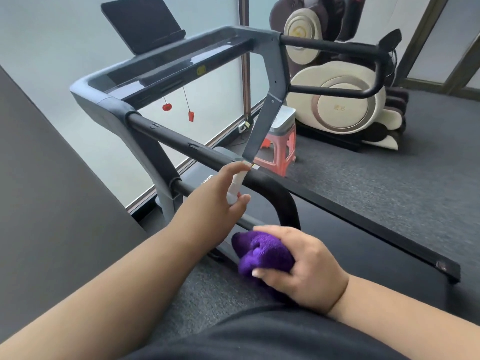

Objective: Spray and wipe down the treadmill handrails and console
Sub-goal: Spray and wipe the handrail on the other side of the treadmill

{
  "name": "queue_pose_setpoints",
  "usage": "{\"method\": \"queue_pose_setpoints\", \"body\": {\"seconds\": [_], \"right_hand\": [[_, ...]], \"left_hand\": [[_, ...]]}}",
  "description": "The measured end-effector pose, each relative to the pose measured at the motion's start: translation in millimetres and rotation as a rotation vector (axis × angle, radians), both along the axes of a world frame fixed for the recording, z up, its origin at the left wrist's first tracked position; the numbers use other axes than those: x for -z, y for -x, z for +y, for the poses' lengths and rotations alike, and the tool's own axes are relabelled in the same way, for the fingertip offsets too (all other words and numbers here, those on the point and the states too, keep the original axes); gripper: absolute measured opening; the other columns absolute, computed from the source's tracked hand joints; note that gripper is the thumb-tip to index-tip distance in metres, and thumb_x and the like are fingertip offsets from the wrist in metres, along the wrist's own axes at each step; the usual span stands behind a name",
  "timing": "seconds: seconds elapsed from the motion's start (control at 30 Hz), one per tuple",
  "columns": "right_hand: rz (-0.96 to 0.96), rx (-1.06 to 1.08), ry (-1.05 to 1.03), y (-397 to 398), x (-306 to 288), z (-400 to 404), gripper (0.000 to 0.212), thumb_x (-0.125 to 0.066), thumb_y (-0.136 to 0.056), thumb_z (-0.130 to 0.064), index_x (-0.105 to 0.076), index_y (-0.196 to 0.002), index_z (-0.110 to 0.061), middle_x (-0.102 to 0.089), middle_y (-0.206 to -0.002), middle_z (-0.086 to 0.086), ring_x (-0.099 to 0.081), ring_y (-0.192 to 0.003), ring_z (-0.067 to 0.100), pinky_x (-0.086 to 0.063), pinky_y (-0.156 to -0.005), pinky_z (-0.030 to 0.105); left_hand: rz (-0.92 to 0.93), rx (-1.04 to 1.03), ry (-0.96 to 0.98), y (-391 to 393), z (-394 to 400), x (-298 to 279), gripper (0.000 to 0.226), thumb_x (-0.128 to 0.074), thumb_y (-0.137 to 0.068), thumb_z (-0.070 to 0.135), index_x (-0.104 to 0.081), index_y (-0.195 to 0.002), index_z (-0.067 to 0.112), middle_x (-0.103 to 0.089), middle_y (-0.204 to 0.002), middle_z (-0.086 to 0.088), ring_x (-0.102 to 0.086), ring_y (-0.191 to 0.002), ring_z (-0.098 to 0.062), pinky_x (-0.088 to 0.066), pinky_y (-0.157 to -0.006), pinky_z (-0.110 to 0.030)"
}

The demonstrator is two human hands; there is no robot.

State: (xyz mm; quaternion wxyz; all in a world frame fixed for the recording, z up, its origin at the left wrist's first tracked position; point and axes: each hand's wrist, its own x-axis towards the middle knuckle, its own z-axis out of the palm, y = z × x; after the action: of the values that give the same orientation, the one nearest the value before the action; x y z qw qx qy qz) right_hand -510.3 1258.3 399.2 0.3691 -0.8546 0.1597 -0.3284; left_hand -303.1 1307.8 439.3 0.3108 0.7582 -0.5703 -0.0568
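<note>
Spraying looks barely underway: left hand [228, 193] grips a small white spray bottle [237, 185] at the near handrail [181, 141], right hand [298, 266] clutches the purple cloth [259, 253], so I'd guess all the wiping, console [166, 71] included, is left.

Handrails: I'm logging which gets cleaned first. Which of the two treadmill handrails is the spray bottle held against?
The near handrail, the black bar crossing mid-frame. The left hand holds the small white spray bottle at it; the far handrail beside the massage chair is untouched.

Bare forearms, dark garment [259, 339] below
</note>
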Motion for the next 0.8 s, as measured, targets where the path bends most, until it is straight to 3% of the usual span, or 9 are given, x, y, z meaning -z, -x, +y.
{"method": "queue_pose_setpoints", "body": {"seconds": [0.07,0.17,0.3,0.4,0.5,0.63,0.7,0.8], "right_hand": [[-0.056,0.097,-0.034,10.1,-1.1,-3.2,0.049,-0.069,-0.082,-0.056,-0.058,-0.126,-0.039,-0.063,-0.122,-0.025,-0.059,-0.114,-0.004,-0.04,-0.098,0.013],[-0.167,0.292,-0.067,17.8,-8.1,-15.0,0.045,-0.063,-0.083,-0.055,-0.06,-0.121,-0.03,-0.065,-0.116,-0.021,-0.059,-0.109,-0.005,-0.039,-0.095,0.01],[-0.344,0.464,-0.1,6.2,-33.8,-39.2,0.058,-0.051,-0.088,-0.066,-0.058,-0.121,-0.019,-0.059,-0.113,-0.023,-0.054,-0.106,-0.013,-0.037,-0.093,0.008],[-0.34,0.432,-0.082,-27.0,-60.6,-56.5,0.047,-0.046,-0.092,-0.065,-0.053,-0.122,-0.029,-0.057,-0.115,-0.022,-0.052,-0.112,-0.008,-0.037,-0.097,0.013],[-0.071,0.33,0.038,-77.7,-82.0,-68.9,0.05,-0.05,-0.093,-0.06,-0.053,-0.129,-0.026,-0.055,-0.124,-0.01,-0.049,-0.116,0.01,-0.038,-0.101,0.029],[0.653,0.26,0.294,-140.7,-92.1,-75.0,0.054,-0.052,-0.09,-0.063,-0.048,-0.126,-0.022,-0.057,-0.124,0.004,-0.056,-0.112,0.032,-0.047,-0.089,0.045],[0.783,0.293,0.297,-158.5,-91.9,-79.0,0.061,-0.052,-0.089,-0.064,-0.044,-0.125,-0.016,-0.058,-0.123,0.009,-0.058,-0.11,0.038,-0.051,-0.085,0.048],[0.796,0.312,0.309,-173.3,-90.9,-83.7,0.066,-0.054,-0.087,-0.066,-0.045,-0.127,-0.013,-0.059,-0.123,0.01,-0.058,-0.109,0.038,-0.052,-0.085,0.049]], "left_hand": [[0.032,-0.032,0.013,9.5,6.0,3.2,0.052,-0.062,-0.09,0.042,-0.032,-0.127,0.063,-0.06,-0.093,0.022,-0.056,-0.078,-0.001,-0.036,-0.066,-0.009],[0.103,-0.072,0.049,22.4,17.2,8.4,0.05,-0.062,-0.091,0.043,-0.034,-0.125,0.066,-0.057,-0.095,0.035,-0.057,-0.083,0.012,-0.04,-0.065,-0.014],[0.228,-0.141,0.181,36.7,38.9,22.1,0.05,-0.062,-0.09,0.043,-0.032,-0.12,0.071,-0.061,-0.095,0.025,-0.06,-0.071,0.0,-0.043,-0.059,-0.022],[0.257,-0.176,0.244,43.5,52.3,30.6,0.05,-0.064,-0.089,0.04,-0.037,-0.121,0.067,-0.062,-0.097,0.024,-0.061,-0.07,-0.002,-0.046,-0.061,-0.025],[0.261,-0.202,0.246,43.6,61.5,32.4,0.051,-0.065,-0.089,0.039,-0.037,-0.123,0.066,-0.063,-0.097,0.024,-0.062,-0.07,-0.002,-0.047,-0.061,-0.025],[0.268,-0.243,0.269,42.0,70.7,31.0,0.047,-0.061,-0.086,0.048,-0.036,-0.122,0.067,-0.064,-0.094,0.022,-0.061,-0.067,-0.004,-0.046,-0.06,-0.024],[0.285,-0.26,0.285,42.5,75.0,30.7,0.046,-0.057,-0.083,0.053,-0.037,-0.123,0.066,-0.063,-0.093,0.02,-0.06,-0.066,-0.004,-0.046,-0.06,-0.024],[0.323,-0.278,0.28,46.1,80.7,33.3,0.047,-0.056,-0.081,0.056,-0.038,-0.123,0.066,-0.062,-0.094,0.02,-0.058,-0.061,-0.003,-0.048,-0.058,-0.024]]}}
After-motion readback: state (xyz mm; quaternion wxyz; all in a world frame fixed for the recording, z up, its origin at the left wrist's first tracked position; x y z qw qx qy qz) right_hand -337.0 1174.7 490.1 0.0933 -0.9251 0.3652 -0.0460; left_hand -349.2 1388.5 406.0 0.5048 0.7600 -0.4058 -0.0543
